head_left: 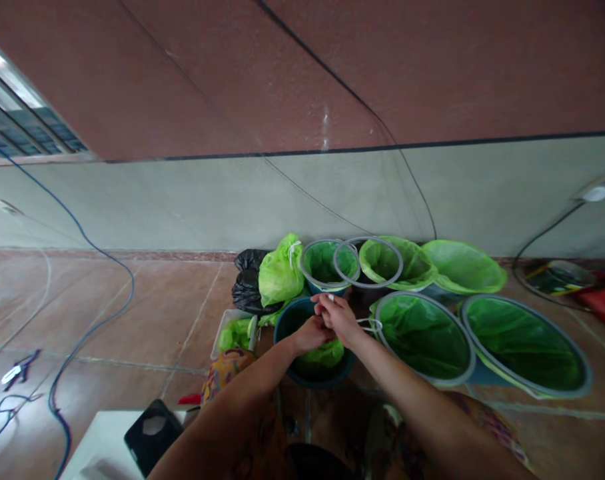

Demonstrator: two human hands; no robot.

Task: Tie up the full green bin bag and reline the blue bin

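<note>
Meeting hands: left hand and right hand, touching mid-frame, fingers curled close; whether they pinch anything cannot be told.
Dark-blue bin: directly below them, a crumpled green liner inside, not yet folded over the visible rim.
Lined bins: right of centre, several already holding spread liners.
White container: lower left of centre, bunched green plastic apparently unused.

left hand and right hand meet over a bin.
</note>
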